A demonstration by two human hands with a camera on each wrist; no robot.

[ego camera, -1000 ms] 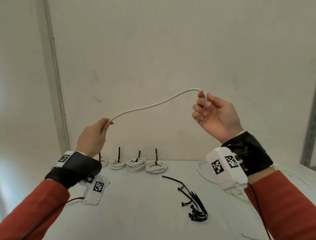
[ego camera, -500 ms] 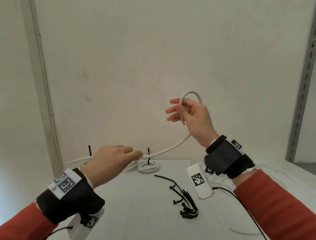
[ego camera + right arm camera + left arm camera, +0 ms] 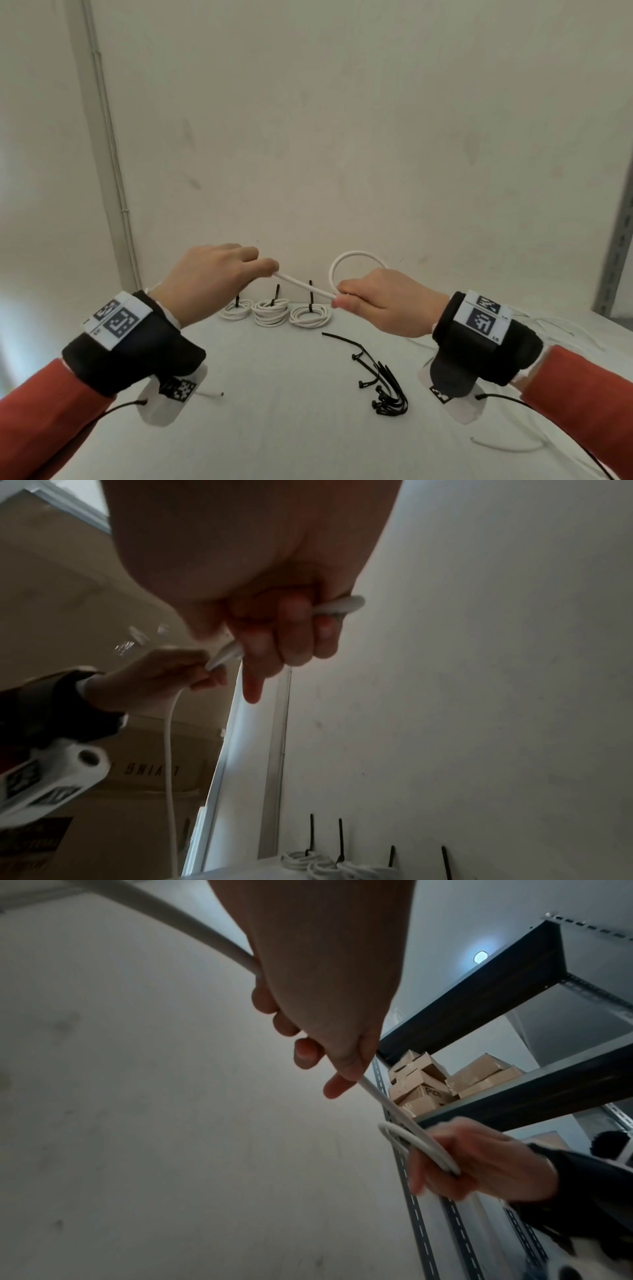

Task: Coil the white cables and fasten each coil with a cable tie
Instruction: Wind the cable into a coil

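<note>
**Smooth plastic, matt paint, soft cloth**

The white cable (image 3: 301,284) has a smooth, plastic-looking sheath with a faint sheen, and the tied coils (image 3: 310,316) on the table look the same. The loose cable ties (image 3: 388,390) are black plastic, slightly glossy. The table (image 3: 274,411) top is white, smooth and matt. The wall (image 3: 308,137) is matt off-white paint, scuffed in places. Both wrist bands (image 3: 137,353) are dull black cloth and carry flat printed labels (image 3: 120,317). The camera housings (image 3: 161,411) under them are smooth white plastic. The sleeves (image 3: 37,428) are rust-red cloth. In the left wrist view the shelf rack (image 3: 417,1229) is perforated grey metal, and the boxes (image 3: 419,1088) on it are matt brown cardboard.
</note>
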